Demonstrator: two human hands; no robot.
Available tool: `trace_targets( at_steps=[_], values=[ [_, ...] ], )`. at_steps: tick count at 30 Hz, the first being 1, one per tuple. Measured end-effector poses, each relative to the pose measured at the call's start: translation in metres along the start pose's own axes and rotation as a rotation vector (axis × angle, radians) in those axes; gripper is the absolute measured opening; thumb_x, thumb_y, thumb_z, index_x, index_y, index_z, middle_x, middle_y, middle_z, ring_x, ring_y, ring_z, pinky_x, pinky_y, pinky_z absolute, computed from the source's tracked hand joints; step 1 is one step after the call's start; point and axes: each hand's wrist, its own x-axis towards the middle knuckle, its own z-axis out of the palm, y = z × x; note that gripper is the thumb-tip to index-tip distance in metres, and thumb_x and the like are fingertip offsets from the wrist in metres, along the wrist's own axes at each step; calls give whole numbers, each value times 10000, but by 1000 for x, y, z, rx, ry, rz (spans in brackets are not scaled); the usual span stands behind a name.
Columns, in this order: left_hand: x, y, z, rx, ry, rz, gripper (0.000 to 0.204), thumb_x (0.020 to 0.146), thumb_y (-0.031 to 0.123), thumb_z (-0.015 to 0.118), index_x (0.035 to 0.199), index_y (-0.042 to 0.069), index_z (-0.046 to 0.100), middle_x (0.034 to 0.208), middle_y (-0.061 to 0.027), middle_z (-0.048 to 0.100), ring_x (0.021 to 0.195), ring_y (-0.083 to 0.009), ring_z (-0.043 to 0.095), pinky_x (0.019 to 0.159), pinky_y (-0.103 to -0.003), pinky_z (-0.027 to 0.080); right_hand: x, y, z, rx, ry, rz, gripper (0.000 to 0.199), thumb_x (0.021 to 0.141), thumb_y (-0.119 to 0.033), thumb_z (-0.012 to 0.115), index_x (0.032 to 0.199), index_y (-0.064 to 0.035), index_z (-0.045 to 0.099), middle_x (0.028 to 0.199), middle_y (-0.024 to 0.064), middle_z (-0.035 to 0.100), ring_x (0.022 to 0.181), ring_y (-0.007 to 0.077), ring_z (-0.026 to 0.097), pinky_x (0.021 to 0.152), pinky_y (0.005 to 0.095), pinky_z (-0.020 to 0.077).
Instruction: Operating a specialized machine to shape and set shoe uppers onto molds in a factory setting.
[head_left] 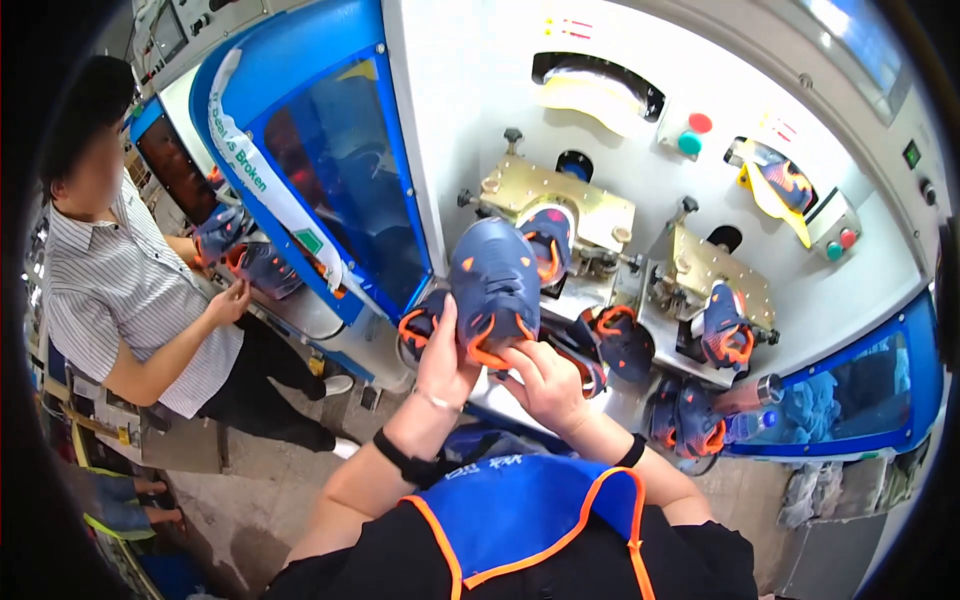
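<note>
Factory press machine (620,130), upper frame. Centre: navy-orange shoe upper (495,285), long axis upright, gripped by both; left hand (445,365) closed on its lower left, right hand (545,385) pinching lower right edge.

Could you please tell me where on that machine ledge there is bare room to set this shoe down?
Little room: the ledge is crowded with blue-and-orange shoes. The clearest bare strip lies at its front edge, between the right hand and the shoe pile. Both hands, left hand included, hold a shoe.
</note>
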Motion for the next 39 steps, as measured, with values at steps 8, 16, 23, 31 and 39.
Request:
trace_targets(
  at_steps=[8,16,23,31,39],
  values=[
    [-31,25,-41,-56,-44,-100,356,1011,406,491,1100,96,641,986,-91,704,982,-252,657,879,-431,521,144,89,-79,-392,81,-15,365,737,-195,807,980,-54,573,867,140,603,806,353,627,679,404,514],
    [-48,52,-73,-9,181,-90,305,989,387,491,1007,115,627,929,-67,690,878,-243,651,806,-423,524,263,203,-67,-675,136,155,477,819,-412,735,1041,-23,571,984,166,630,904,344,640,767,417,522],
    [-37,68,-85,25,205,-122,287,988,385,489,1003,130,620,899,-47,667,861,-220,635,787,-410,503,256,194,-42,-608,2,488,481,826,-420,713,1125,-61,595,1055,160,659,966,328,656,831,423,527],
    [-13,63,-85,52,162,-286,293,989,367,490,1008,108,627,935,-63,648,886,-237,617,808,-412,496,257,213,-33,-411,256,363,614,779,-347,786,1244,-65,500,1182,169,557,1009,346,632,854,413,528],
    [11,67,-95,51,60,-415,259,991,337,510,1015,113,639,926,-58,657,881,-228,626,793,-400,517,244,187,-61,-522,157,251,316,795,-279,766,981,-85,599,997,132,597,914,325,602,758,410,500]
  ],
)
